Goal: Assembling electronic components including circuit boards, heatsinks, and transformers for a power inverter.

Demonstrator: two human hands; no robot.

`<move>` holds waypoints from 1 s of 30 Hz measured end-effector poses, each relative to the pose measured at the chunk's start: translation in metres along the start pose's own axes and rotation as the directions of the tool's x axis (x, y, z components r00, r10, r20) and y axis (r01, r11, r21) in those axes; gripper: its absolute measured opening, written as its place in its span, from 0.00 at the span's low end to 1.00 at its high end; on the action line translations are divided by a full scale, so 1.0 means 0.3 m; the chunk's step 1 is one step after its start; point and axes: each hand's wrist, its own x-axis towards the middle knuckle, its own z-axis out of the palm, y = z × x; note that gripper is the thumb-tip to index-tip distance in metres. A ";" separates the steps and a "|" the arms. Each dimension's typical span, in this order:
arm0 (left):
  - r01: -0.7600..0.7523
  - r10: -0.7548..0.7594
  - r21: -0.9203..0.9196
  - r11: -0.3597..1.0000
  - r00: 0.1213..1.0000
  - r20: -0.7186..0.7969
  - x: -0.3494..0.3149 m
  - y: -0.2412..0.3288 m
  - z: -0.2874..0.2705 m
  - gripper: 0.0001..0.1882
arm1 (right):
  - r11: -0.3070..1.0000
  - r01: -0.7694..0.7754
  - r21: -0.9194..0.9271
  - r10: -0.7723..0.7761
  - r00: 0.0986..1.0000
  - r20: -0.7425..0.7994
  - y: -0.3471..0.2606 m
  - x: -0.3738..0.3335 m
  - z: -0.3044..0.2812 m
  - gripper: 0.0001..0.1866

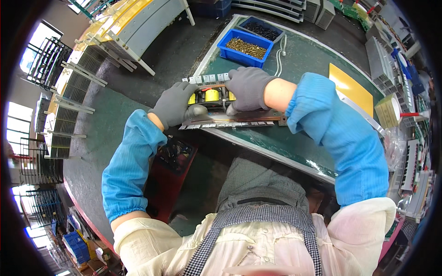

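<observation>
Tabletop [299, 152], green, bears the long metal-tabbed assembly [244, 120] at its edge. Left hand [172, 105] and right hand [249, 89], both gloved, clasp its black unit [199, 97] with yellow windings [212, 95]; even thumb pressure, clear of the tabs [212, 77], should keep it level.

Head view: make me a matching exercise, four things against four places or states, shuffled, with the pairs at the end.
Things
1. Left hand
2. Blue bin
3. Yellow panel
4. Yellow-wrapped part

Places or states
A. Filled with small brass-coloured pieces
B. Between two rows of pale tabs
C. Grey-gloved, at the left end of the metal assembly
D. Toward the right of the green tabletop

Pairs: 1-C, 2-A, 3-D, 4-B
</observation>
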 end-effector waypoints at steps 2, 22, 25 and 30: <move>-0.062 0.064 0.024 0.998 0.992 -0.107 0.020 0.005 0.013 0.41 | 0.998 -0.003 0.062 0.000 0.999 0.048 0.014 0.025 -0.007 0.33; -0.163 0.167 0.040 0.986 0.971 -0.171 0.045 -0.046 0.025 0.35 | 0.995 -0.027 0.092 0.021 0.997 0.072 0.044 -0.017 -0.023 0.39; -0.097 0.092 0.238 0.966 0.995 0.032 0.036 0.026 -0.057 0.36 | 0.999 -0.046 0.018 0.047 0.998 -0.045 0.099 -0.142 -0.032 0.37; -0.137 0.136 0.115 0.984 0.991 0.016 0.163 0.261 -0.102 0.42 | 0.988 -0.156 -0.003 0.155 0.981 -0.115 0.153 -0.257 0.021 0.31</move>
